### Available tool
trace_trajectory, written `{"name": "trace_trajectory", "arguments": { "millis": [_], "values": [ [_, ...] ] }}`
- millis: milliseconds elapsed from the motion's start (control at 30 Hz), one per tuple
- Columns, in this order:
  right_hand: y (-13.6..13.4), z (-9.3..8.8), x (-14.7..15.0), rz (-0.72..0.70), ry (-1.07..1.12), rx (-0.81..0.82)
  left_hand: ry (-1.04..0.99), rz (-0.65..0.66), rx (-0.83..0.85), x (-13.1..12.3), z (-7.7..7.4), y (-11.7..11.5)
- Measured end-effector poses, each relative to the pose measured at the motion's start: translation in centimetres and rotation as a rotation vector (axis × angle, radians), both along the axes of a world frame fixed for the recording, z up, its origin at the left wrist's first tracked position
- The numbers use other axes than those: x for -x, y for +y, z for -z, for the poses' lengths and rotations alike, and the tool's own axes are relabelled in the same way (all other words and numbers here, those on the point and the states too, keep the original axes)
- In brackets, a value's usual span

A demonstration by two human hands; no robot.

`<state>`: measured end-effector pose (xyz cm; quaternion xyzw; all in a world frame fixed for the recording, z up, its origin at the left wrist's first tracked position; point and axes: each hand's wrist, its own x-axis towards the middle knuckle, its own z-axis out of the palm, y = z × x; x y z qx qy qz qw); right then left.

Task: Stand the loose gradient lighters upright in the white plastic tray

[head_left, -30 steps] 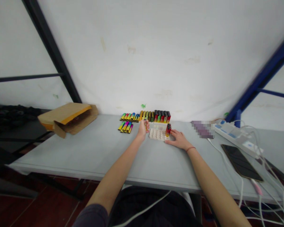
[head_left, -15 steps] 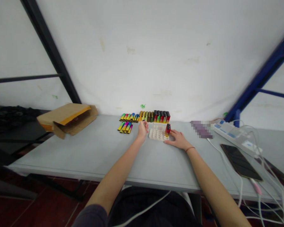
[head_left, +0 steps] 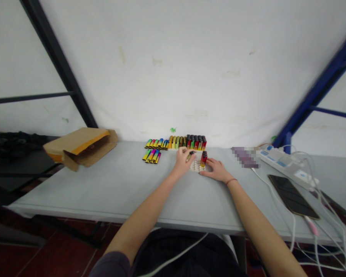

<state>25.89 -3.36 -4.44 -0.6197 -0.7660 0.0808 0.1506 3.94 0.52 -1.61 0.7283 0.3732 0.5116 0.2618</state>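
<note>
Left hand (head_left: 182, 161) pinches a tube (head_left: 190, 156), with the tray (head_left: 195, 168) just beside at three o'clock. Red tubes (head_left: 203, 159) stand at the tray's three-o'clock side, by the right hand (head_left: 218, 169), fingers slightly spread. Rows (head_left: 196, 142) of tubes stand at twelve, a box (head_left: 77, 141) at ten.

On table (head_left: 127, 184): box (head_left: 77, 141) left, tray (head_left: 196, 167) centre, tubes (head_left: 196, 142) behind tray, phone (head_left: 293, 195), power strip (head_left: 290, 171) right.
</note>
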Motion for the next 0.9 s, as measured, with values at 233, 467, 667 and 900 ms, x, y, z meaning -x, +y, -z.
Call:
{"name": "trace_trajectory", "arguments": {
  "millis": [233,467,667,900],
  "values": [
    [-0.1,0.0,0.1,-0.014,0.001,-0.014,0.03,0.32,0.039,-1.3,1.1,-1.0],
    [-0.2,-0.2,0.2,-0.031,-0.011,-0.029,0.024,0.229,0.068,-2.7,2.5,-0.8],
    [-0.1,0.1,0.0,-0.025,0.0,-0.029,0.124,0.203,-0.033,-2.7,2.5,-0.7],
    [0.0,0.3,0.1,-0.019,-0.013,-0.048,0.242,0.232,-0.203,-2.8,2.3,-1.3]
  ]
}}
